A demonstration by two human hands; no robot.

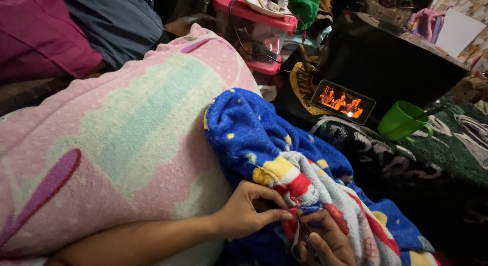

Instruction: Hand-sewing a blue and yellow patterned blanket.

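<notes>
Blue fleece blanket [264, 139] with yellow dots and red-white-yellow patches is bunched low centre-right, draped against a pink pillow [112, 144]. A fold at the red patch is pinched by the left hand [249, 212], thumb and fingers closed on the fabric. Just beside it, the right hand [328, 243] is curled around small scissors [305, 238], tips at the same fold. Scissor blades are mostly hidden; right hand is cut off by the bottom edge. Behind: a lit phone [343, 101], a green cup [401, 121].
</notes>
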